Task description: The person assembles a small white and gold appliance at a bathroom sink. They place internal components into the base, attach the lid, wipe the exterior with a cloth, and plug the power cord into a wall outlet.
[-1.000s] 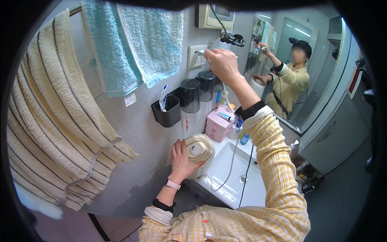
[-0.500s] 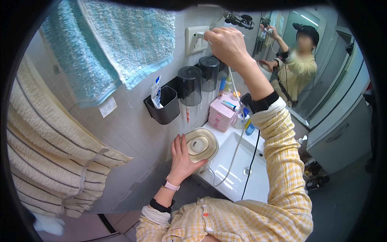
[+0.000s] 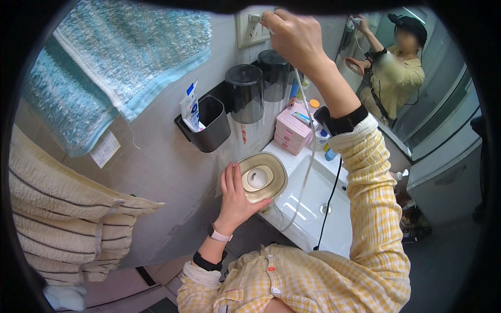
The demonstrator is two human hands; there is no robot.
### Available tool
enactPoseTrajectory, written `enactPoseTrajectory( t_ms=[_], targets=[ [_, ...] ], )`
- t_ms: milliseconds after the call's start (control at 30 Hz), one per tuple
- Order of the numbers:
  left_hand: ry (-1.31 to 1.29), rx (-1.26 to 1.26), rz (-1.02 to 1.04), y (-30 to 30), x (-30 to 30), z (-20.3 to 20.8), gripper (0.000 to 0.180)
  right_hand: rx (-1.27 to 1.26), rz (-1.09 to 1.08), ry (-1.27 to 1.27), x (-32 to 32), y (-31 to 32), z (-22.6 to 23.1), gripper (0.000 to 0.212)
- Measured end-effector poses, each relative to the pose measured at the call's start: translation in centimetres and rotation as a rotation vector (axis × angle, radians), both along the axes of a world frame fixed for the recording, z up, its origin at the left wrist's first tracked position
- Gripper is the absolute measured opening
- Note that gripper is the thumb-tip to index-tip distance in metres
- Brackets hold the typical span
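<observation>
My left hand (image 3: 236, 194) grips the rim of a cream, rounded-rectangular vessel (image 3: 279, 172), fingers on its left side and thumb along the near edge. A pale round piece sits in the middle of the vessel. Raised high, my right hand (image 3: 297, 39) is closed at a white plug (image 3: 254, 18) on the wall socket (image 3: 243, 32). How far the plug sits in the socket cannot be made out. From my right hand a white cord (image 3: 304, 182) hangs down across the basin and curves back toward the vessel.
Left of the socket hang a blue towel (image 3: 141, 57) and a striped cream towel (image 3: 57, 208). A black wall holder (image 3: 214, 130) with a tube and dark cups (image 3: 244, 94) are mounted below. A pink drawer box (image 3: 293, 130) stands beside the white sink (image 3: 308, 229); a black cable (image 3: 330, 201) crosses it.
The whole view has shifted, so the socket and my right hand appear higher. My right hand stays at the plug, and my left hand keeps its hold on the vessel.
</observation>
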State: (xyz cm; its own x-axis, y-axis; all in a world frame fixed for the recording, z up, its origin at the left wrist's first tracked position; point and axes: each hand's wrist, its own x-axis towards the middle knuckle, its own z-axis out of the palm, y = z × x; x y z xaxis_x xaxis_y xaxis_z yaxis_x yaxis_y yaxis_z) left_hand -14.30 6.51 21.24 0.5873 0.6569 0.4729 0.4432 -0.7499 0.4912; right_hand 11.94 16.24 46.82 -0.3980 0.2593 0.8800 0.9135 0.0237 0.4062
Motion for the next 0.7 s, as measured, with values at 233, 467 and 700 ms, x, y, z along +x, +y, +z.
enactPoseTrajectory(
  t_ms=[233, 467, 700],
  targets=[
    [0.028, 0.023, 0.012, 0.0, -0.1, -0.6, 0.117, -0.033, -0.005, 0.132, -1.1, -0.6, -0.5, 0.006],
    [0.057, 0.057, 0.025, 0.3, 0.0, -1.0, 0.116, 0.008, -0.021, 0.38, -2.3, -6.4, -1.1, 0.032],
    [0.091, 0.052, 0.032, 0.2, -0.1, -1.1, 0.115, -0.33, 0.208, 0.824, -2.9, -20.7, -10.4, 0.015]
  ],
)
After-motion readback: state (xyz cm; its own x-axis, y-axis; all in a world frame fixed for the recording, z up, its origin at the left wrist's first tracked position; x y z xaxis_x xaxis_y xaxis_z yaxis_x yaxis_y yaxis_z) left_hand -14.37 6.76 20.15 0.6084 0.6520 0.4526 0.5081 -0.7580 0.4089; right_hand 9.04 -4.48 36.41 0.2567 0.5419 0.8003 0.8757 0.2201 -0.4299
